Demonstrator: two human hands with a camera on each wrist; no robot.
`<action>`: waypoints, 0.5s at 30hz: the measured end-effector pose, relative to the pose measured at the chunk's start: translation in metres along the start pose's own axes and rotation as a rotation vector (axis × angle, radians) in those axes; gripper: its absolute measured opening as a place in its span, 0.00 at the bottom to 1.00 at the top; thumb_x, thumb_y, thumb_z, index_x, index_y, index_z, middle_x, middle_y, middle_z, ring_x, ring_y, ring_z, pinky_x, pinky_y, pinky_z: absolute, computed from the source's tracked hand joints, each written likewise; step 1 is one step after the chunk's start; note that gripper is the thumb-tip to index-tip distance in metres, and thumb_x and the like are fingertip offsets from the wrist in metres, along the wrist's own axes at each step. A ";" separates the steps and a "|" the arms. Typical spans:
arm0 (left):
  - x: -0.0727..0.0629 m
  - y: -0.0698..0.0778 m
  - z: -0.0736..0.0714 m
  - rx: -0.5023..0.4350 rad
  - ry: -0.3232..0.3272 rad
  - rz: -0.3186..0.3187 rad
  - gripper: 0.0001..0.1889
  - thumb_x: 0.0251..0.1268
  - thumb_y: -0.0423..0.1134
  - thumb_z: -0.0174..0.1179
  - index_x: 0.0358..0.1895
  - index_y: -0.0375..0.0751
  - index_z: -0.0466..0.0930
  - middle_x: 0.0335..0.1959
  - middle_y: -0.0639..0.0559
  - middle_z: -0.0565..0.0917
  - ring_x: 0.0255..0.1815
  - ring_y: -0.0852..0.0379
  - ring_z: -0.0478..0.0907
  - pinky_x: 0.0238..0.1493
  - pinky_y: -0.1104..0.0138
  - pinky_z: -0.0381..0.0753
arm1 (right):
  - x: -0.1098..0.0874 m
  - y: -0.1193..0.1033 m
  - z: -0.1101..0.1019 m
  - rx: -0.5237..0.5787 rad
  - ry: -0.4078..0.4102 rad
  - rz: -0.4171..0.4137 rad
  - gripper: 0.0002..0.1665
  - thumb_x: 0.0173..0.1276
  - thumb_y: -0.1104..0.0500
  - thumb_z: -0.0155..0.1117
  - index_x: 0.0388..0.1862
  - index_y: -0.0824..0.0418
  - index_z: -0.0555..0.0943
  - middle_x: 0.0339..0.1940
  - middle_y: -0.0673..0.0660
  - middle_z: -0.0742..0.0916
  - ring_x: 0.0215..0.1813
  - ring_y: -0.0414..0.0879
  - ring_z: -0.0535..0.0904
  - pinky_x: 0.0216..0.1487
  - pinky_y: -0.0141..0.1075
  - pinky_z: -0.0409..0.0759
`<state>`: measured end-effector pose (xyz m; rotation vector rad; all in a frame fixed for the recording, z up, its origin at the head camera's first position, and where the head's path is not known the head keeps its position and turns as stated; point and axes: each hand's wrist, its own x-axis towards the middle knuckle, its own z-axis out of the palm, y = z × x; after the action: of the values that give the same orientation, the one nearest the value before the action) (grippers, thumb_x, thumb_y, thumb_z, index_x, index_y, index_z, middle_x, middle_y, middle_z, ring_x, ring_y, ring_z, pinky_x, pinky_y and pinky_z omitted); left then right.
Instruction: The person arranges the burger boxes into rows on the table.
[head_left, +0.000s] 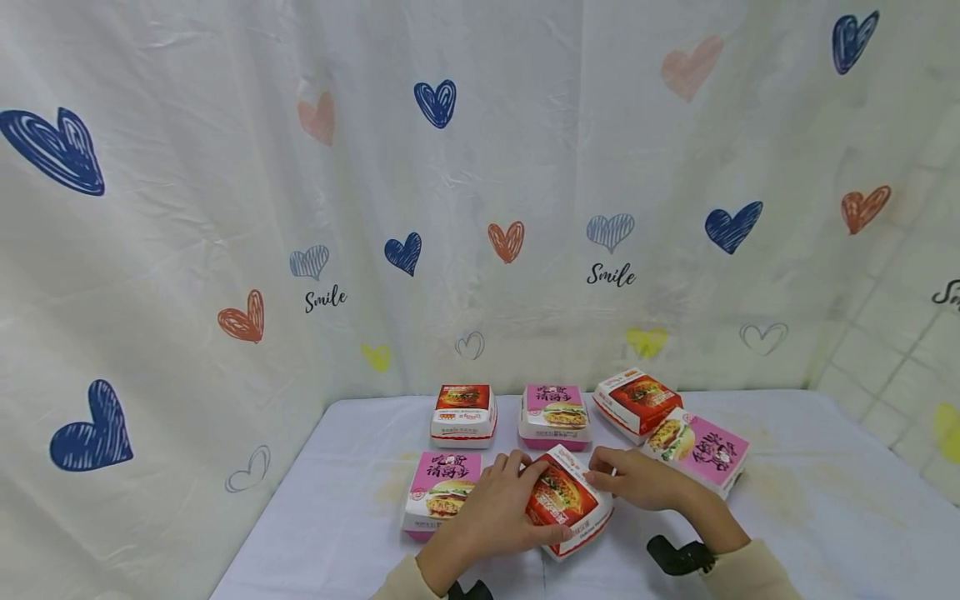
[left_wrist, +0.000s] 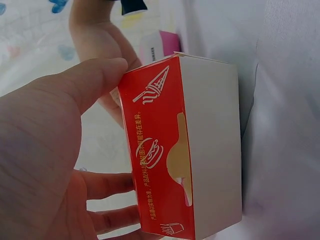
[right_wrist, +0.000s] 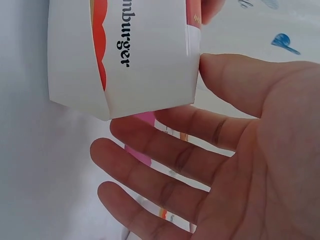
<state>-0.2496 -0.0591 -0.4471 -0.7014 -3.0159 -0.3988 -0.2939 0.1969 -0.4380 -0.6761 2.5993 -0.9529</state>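
I see the left hand [head_left: 501,510] grip the near red box [head_left: 568,498]; right hand [head_left: 641,478] touches it, fingers spread; squeezing hard could dent it.

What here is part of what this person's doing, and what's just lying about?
In the job:
front red box, held
left hand, gripping it
right hand, touching it

Seemingly just lying about, though the boxes may belong too:
back-left red box
back-right red box
front-left pink box
back-middle pink box
right pink box
curtain, hanging behind
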 end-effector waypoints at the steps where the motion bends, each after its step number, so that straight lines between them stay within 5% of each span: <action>1: 0.000 0.000 0.001 0.000 0.002 0.002 0.50 0.51 0.81 0.59 0.76 0.61 0.67 0.62 0.55 0.72 0.58 0.55 0.70 0.60 0.56 0.79 | 0.000 0.000 0.000 0.001 0.001 0.000 0.15 0.79 0.46 0.57 0.49 0.56 0.78 0.41 0.52 0.85 0.42 0.48 0.79 0.42 0.42 0.81; 15: 0.002 -0.003 0.000 -0.006 -0.025 0.031 0.47 0.55 0.78 0.61 0.77 0.62 0.65 0.73 0.57 0.70 0.67 0.54 0.68 0.69 0.52 0.74 | 0.005 0.004 0.004 0.015 0.043 0.008 0.18 0.79 0.46 0.56 0.56 0.56 0.76 0.52 0.54 0.85 0.49 0.49 0.79 0.52 0.52 0.84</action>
<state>-0.2525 -0.0610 -0.4479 -0.7581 -3.0245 -0.4016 -0.2982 0.1948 -0.4444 -0.6474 2.6269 -0.9944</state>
